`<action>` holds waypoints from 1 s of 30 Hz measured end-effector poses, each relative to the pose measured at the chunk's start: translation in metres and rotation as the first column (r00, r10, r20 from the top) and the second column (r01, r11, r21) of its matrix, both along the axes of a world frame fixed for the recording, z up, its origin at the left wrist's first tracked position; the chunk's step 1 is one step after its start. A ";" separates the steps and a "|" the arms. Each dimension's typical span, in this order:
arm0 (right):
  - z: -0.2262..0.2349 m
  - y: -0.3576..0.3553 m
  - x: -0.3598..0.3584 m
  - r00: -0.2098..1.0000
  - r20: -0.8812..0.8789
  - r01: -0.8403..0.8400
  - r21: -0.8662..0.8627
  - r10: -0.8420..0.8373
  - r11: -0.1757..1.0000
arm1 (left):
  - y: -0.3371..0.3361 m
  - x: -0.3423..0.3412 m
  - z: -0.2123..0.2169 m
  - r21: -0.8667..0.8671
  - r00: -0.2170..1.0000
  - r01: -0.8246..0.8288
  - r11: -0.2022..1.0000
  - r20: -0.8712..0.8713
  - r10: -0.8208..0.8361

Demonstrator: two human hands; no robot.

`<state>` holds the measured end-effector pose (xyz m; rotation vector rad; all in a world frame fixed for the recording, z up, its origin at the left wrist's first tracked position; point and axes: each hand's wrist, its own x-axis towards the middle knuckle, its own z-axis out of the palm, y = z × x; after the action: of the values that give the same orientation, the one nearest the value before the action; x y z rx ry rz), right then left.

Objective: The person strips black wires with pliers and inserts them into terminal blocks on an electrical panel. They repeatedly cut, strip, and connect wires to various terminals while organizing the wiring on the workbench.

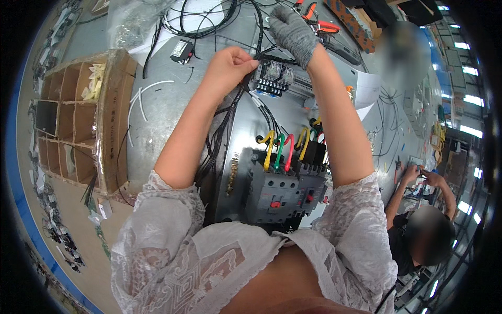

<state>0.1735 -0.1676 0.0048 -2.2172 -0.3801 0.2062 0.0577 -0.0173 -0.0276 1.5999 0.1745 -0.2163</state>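
My bare left hand [230, 68] is closed in a pinch, its thumb and fingertip at a black wire bundle [214, 149] that runs along the panel's left edge. Farther up, my right hand [294, 35] wears a grey knit glove. Its fingers are curled beside black wires; what they hold is hidden. Between and below the hands are relays with clear covers [274, 73] on a metal mounting panel [238, 123]. Nearer to me sits a grey circuit breaker [272, 193], with yellow, green and red sleeved wires [280, 152] at its far end.
A cardboard box with compartments [112, 120] stands at the left, white parts in one of them. Red-handled pliers [328, 26] lie beyond my right hand. A small black-and-white device [182, 51] and loose white tubing [140, 102] lie left. Another person [418, 230] works at the right.
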 end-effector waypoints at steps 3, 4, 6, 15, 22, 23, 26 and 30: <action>0.021 0.051 -0.025 0.985 0.026 -0.172 0.007 0.172 0.985 | 0.003 -0.001 -0.003 0.030 1.000 -0.020 0.999 0.016 0.020; 0.021 0.061 -0.028 0.970 0.097 -0.222 -0.010 0.222 0.975 | 0.002 -0.001 -0.003 0.039 1.000 -0.022 0.999 0.024 0.021; 0.009 0.064 -0.021 0.958 0.102 -0.278 0.094 0.268 0.956 | -0.002 0.001 -0.008 0.035 0.998 -0.045 0.998 0.049 0.043; 0.039 0.012 -0.032 0.989 -0.118 -0.062 0.220 0.090 0.974 | -0.005 0.002 -0.004 0.229 0.989 -0.005 0.973 0.143 -0.029; 0.062 0.037 -0.071 0.961 0.019 -0.246 -0.388 0.275 0.888 | 0.009 0.018 -0.014 0.179 0.994 -0.006 0.984 0.107 -0.013; 0.072 0.028 -0.081 0.962 0.027 -0.241 -0.395 0.273 0.886 | 0.018 0.033 -0.033 0.354 0.955 0.026 0.935 0.268 -0.128; 0.094 -0.005 -0.131 0.981 0.150 -0.078 -0.253 0.119 0.964 | 0.027 0.053 -0.047 0.680 0.776 0.006 0.734 0.460 -0.433; 0.087 -0.100 -0.211 0.931 0.339 0.149 -0.010 -0.137 0.989 | -0.004 0.048 -0.034 0.588 0.946 0.033 0.808 0.243 -0.215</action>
<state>-0.0379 -0.2678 0.0918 -2.3064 -0.3990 -0.2529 0.1061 -0.0208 -0.0616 2.2384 -0.1199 -0.0123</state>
